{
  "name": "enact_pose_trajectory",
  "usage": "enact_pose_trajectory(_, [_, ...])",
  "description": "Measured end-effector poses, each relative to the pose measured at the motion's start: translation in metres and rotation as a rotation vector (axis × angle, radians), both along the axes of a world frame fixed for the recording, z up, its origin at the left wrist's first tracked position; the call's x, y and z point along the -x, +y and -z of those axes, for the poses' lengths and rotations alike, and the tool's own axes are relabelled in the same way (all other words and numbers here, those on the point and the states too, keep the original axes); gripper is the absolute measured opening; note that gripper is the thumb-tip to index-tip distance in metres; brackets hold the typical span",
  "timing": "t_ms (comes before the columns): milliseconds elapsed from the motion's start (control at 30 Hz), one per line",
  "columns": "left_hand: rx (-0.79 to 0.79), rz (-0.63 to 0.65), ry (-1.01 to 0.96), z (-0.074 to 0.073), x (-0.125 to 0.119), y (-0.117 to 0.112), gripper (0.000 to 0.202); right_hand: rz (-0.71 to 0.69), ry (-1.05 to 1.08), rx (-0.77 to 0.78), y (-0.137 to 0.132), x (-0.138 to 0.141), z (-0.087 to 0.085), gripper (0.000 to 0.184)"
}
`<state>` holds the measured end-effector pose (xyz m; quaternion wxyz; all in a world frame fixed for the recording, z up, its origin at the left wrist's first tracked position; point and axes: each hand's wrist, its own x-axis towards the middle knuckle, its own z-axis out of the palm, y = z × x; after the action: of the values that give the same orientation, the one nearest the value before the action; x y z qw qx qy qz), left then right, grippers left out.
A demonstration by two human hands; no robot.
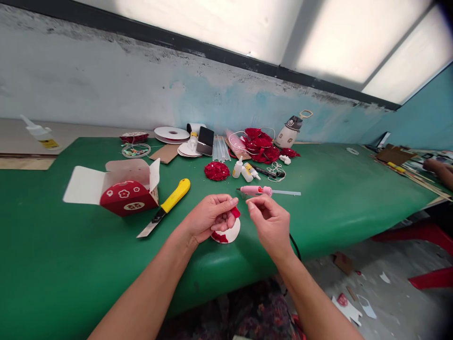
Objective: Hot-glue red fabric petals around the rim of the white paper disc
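My left hand (214, 215) pinches a small piece of red ribbon (235, 212) between thumb and fingers. Under it on the green table lies a round white disc (231, 232) with red bits along its near side, partly covered by the hand. To its right, my right hand (269, 217) is closed in a pinch, thumb against fingertips; whatever is in the pinch is too small to make out. Just beyond the hands rests a pink glue gun (255, 190) with a clear glue stick in its back end. A red ruffled round (217, 171) lies farther back.
Left of the hands are a yellow utility knife (176, 196), blade exposed, and an open red box (129, 193). Glue bottles (247, 173), glue sticks (221, 149), a phone (205, 140), red ruffled pieces (262, 145) and a drink bottle (288, 133) stand behind. Another person's hand (433, 166) shows far right.
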<state>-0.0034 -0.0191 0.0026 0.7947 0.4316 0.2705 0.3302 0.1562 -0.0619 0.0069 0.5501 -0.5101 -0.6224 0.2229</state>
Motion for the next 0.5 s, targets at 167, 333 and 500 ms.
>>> enact_pose_trajectory(167, [-0.045,-0.034,0.038,-0.0021,-0.0031,-0.0029,0.031,-0.010,0.117,0.098,-0.0005,-0.0058,-0.0022,0.029])
enact_pose_trajectory(333, [-0.184,-0.199,0.066,-0.0030,-0.0044,-0.0030,0.021,-0.101,0.137,0.328,0.0004,-0.0044,-0.0031,0.031])
enact_pose_trajectory(500, [-0.307,-0.251,0.083,-0.0045,-0.0035,-0.0033,0.017,-0.316,0.436,0.502,-0.0002,0.0017,-0.0014,0.037])
